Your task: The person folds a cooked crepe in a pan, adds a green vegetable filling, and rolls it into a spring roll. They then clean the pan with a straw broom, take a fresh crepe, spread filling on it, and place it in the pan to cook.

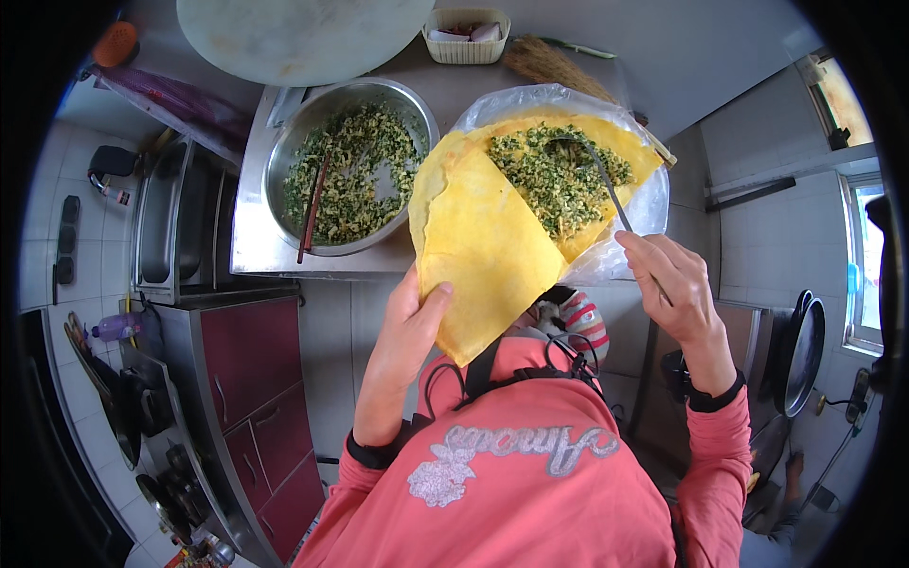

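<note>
My left hand [405, 326] grips the near edge of a large thin yellow pancake [490, 248], thumb on top, its near part raised and folded over. Chopped green and pale yellow filling [547, 192] covers the part that lies open on a clear plastic bag [650, 206]. My right hand [671, 280] holds a metal spoon [611, 181] by its handle, with the spoon's bowl resting in the filling. To the left, a steel basin [428, 117] holds more of this mixture, and a pair of brown chopsticks [314, 206] leans across its near rim.
A round whitish board [305, 35] stands behind the basin. At the back are a pale plastic basket [465, 51] with onion pieces, a straw whisk broom [557, 67] and a green stalk [582, 48]. The steel counter's front edge [319, 273] runs before me. A red-fronted cabinet [252, 362] is left.
</note>
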Demonstrator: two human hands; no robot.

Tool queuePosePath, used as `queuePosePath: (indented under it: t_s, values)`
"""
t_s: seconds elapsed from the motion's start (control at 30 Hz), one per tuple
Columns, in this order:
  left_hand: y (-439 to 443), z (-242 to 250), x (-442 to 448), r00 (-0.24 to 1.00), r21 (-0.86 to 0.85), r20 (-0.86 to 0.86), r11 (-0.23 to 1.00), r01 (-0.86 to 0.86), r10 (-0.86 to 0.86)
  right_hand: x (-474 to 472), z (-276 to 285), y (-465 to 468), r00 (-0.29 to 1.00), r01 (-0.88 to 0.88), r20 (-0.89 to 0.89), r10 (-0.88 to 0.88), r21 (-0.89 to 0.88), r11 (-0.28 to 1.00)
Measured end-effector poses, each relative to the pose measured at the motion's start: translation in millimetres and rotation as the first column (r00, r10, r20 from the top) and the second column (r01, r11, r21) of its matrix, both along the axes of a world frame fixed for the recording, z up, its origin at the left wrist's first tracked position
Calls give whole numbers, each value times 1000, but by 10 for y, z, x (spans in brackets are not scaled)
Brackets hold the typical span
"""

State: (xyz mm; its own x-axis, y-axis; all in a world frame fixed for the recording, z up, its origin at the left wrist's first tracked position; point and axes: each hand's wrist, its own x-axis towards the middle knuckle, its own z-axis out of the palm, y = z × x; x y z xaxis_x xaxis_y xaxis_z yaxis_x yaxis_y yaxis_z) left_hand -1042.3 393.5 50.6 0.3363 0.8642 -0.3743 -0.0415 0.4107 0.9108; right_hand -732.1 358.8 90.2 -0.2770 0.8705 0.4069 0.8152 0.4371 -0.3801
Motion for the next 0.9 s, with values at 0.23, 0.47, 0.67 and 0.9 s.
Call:
queuePosePath:
  t_s: [0.23,0.47,0.67,0.9]
  values:
    - [-5,-60,0,1000,-4,-4,1000,-24,24,-40,21,-30,655,382,-559,-507,-334,862]
    - [27,-62,24,999,-32,11,999,-44,44,-26,-254,215,76,336,-779,-622,-568,752]
    - [31,-73,8,997,0,-78,1000,-18,18,-173,-375,400,124,270,-794,-595,-550,790]
    - [23,-64,23,1000,15,26,1000,-4,4,-226,-303,559,209,289,-797,-567,-503,814]
